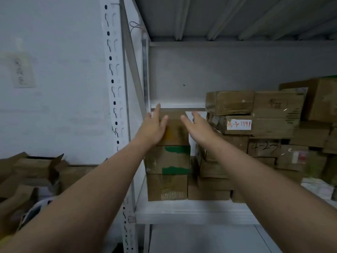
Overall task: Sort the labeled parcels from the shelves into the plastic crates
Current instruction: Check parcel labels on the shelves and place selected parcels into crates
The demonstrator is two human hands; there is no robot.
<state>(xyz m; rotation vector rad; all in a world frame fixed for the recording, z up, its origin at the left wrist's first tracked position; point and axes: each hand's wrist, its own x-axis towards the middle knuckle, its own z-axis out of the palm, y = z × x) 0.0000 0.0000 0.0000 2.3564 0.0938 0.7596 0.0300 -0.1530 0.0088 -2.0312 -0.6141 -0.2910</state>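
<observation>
The top box (176, 133) of a stack of three stands at the left end of the shelf (191, 212), straight ahead between two hands. The left hand (155, 126), fingers straight, lies flat against its left side and is the nearer. The right hand (197, 125), fingers also straight and holding nothing, hovers just beside its right side; whether it touches I cannot tell. The box's long axis seems to run toward the shelf's back edge.

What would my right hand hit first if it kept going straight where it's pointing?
Probably the right edge of the top box, which your right hand angles toward; depth is unclear, so it could slip past it.
</observation>
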